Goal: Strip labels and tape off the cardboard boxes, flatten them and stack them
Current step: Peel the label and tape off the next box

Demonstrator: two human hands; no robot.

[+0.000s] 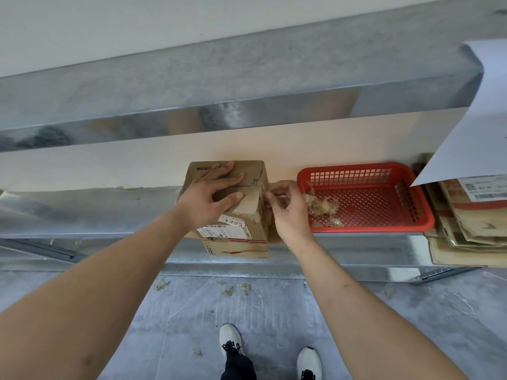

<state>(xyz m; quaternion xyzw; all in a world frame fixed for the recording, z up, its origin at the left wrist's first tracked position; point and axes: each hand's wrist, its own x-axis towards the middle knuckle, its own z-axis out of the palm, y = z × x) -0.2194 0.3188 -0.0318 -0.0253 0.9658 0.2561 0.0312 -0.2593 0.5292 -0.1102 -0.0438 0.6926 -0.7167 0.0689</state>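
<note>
Fingers (pixel 270 197) of right hand (pixel 288 212) seemingly pinch tape at box (pixel 247 215); left hand (pixel 208 196) flat atop.

Both bare forearms reached forward. The left hand (pixel 208 197) lay flat, fingers spread and straight, thumb stretched rightward. The right hand (pixel 285 208) was raised beside it, fingers curled inward, the thumb and forefinger seemingly pinching together, though blur hid what they held.

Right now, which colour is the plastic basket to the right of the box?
The basket is red, with a perforated grid pattern; the head view shows it.
</note>
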